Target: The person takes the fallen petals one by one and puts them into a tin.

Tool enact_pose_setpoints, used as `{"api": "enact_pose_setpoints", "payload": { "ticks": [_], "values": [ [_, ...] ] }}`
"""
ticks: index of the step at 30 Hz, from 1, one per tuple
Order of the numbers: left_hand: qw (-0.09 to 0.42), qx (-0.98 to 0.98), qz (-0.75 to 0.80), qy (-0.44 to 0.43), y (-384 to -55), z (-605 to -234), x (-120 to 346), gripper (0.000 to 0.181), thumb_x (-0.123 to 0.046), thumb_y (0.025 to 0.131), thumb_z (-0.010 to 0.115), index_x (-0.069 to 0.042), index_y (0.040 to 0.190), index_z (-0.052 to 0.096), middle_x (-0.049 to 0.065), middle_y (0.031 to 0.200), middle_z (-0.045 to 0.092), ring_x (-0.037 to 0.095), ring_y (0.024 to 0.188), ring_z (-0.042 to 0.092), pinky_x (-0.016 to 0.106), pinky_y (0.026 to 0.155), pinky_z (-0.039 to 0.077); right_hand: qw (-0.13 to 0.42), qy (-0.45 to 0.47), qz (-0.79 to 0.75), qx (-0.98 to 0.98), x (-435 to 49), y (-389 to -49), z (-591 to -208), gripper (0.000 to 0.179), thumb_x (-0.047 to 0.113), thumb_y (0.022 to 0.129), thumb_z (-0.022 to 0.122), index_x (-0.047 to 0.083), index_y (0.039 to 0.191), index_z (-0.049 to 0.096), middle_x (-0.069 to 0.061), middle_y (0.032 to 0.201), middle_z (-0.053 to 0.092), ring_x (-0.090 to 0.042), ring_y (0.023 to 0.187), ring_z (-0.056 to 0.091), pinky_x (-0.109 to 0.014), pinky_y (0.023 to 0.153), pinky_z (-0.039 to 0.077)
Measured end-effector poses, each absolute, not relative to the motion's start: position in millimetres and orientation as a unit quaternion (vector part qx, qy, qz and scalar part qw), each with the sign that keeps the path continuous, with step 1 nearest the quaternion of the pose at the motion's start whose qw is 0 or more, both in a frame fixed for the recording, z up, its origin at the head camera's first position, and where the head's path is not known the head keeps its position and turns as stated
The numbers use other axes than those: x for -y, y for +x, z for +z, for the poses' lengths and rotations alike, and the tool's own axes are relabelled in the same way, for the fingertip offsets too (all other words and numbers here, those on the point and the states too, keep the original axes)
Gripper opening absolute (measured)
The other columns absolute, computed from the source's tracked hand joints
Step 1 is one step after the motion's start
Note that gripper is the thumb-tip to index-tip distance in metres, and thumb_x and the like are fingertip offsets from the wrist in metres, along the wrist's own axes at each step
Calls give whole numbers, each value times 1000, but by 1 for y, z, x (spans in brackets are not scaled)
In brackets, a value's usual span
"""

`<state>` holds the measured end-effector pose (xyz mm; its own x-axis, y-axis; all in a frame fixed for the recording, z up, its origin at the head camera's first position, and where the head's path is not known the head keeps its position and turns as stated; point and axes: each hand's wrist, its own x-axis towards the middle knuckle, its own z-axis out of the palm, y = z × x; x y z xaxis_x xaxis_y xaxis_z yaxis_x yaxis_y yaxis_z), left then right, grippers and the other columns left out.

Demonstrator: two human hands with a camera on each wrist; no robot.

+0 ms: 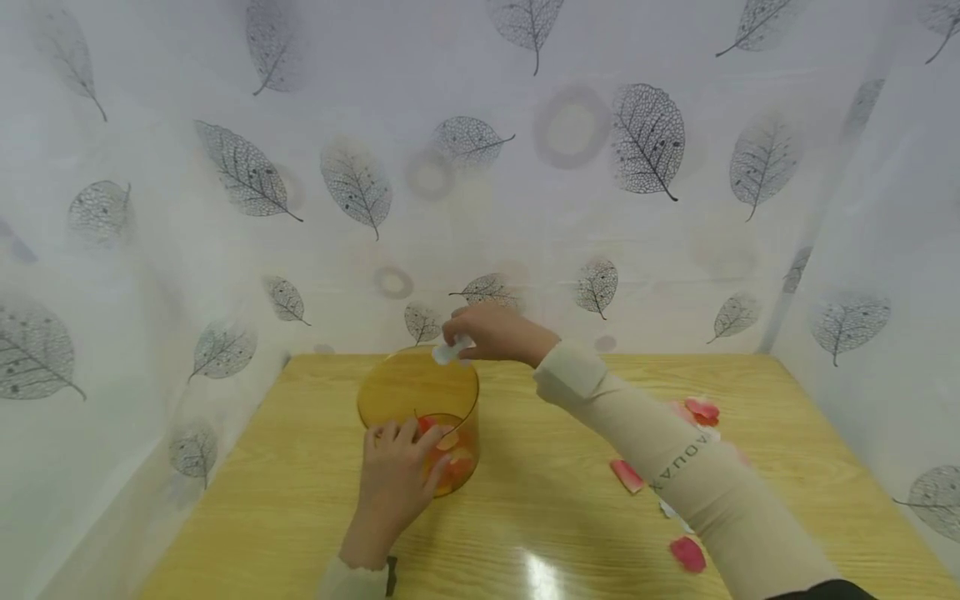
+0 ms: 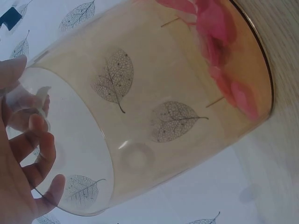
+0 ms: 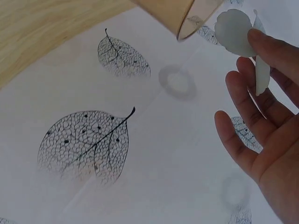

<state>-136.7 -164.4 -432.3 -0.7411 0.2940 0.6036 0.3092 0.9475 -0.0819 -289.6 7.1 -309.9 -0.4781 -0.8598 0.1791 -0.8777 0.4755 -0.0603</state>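
Note:
A clear amber cylindrical container (image 1: 405, 379) stands on the table with its open top upward. My left hand (image 1: 393, 475) grips its near rim, fingertips curled over the edge, as the left wrist view shows. Through the wall, pink and red petals (image 2: 217, 28) lie at the bottom. At the far side of the opening, my right hand (image 1: 497, 332) pinches white artificial petals (image 3: 234, 33) between thumb and fingers. These petals overlap the container's far rim in the head view.
To the right, partly behind my right sleeve (image 1: 712, 475), loose petals lie scattered: a pink one (image 1: 626, 475), a deep pink one (image 1: 687, 554) and a red-pink cluster (image 1: 702, 410). A leaf-printed curtain (image 1: 555, 217) encloses the wood-grain table (image 1: 547, 467) at the back and sides.

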Motion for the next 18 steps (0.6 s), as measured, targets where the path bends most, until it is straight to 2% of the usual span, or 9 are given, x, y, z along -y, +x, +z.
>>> {"api": "enact_pose_setpoints", "payload": {
  "ticks": [10,18],
  "values": [
    [314,936,-14,-157,-137,-433,164,38,-45,75,73,-27,107,62,2,87,59,23,83,53,47,81,42,14,516,49,855,18,-283,-331,23,26,83,71,14,102,67,-1,102,65,-14,90,62,-25,81,51],
    [319,935,-8,-158,-136,-430,164,38,-47,74,72,-27,105,63,1,86,60,23,81,54,47,80,42,50,524,91,845,-6,-281,-334,23,23,83,70,11,102,67,-5,101,66,-19,93,63,-30,84,51]
  ]
}}
